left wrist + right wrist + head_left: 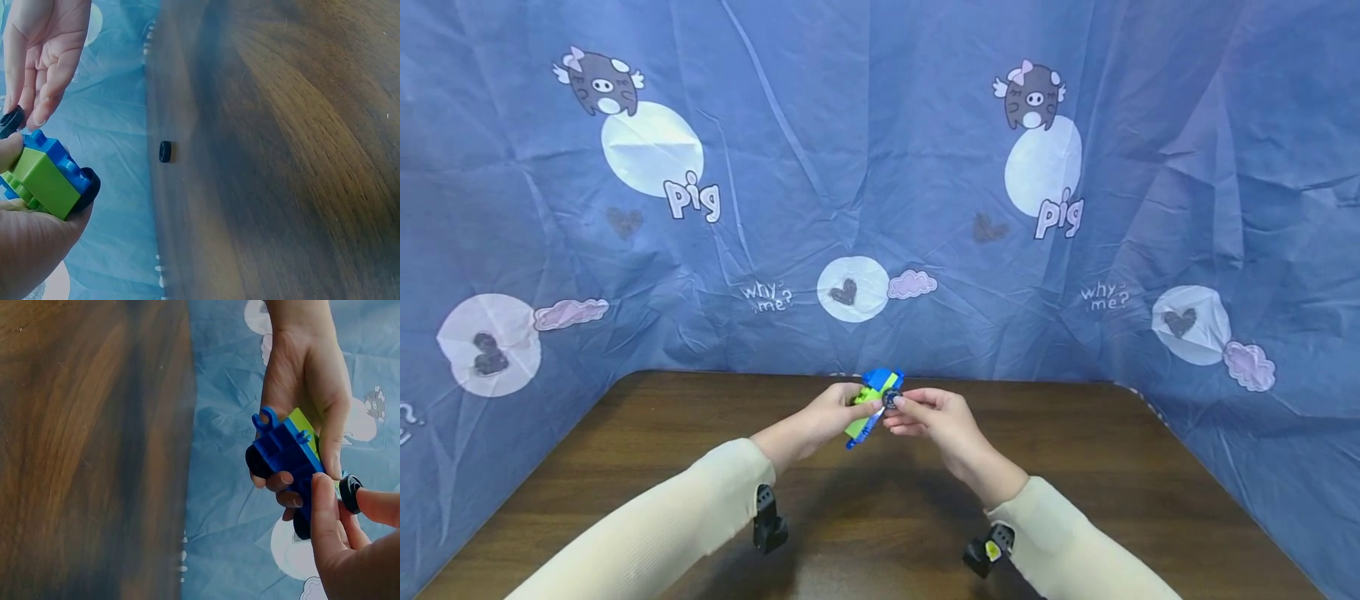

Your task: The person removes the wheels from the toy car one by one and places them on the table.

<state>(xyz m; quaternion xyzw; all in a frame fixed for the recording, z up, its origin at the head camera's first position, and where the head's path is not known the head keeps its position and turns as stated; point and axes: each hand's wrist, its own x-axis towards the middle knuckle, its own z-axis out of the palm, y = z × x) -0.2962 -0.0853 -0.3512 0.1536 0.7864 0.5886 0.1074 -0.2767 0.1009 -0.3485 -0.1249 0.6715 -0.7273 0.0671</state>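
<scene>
My left hand [829, 418] grips a toy car built of blocks [284, 447], lime green on one side and blue on the other. Its blue underside faces the right wrist camera, with a hook-shaped loop at one end and a bare blue axle stub [304, 436] on the side. Black wheels show along the car's opposite edge. Between thumb and fingers, my right hand [946, 423] pinches a small black wheel [350, 493], held right at the car's side. In the left wrist view, another black wheel [165, 151] stands on its tread on the table.
The brown wooden table [880, 533] lies beneath both hands. Behind it hangs a blue cloth [865, 167] printed with pigs, hearts and clouds, its folds meeting the table's far edge. A black wrist camera [767, 521] is strapped at the left sleeve, and another [988, 550] at the right.
</scene>
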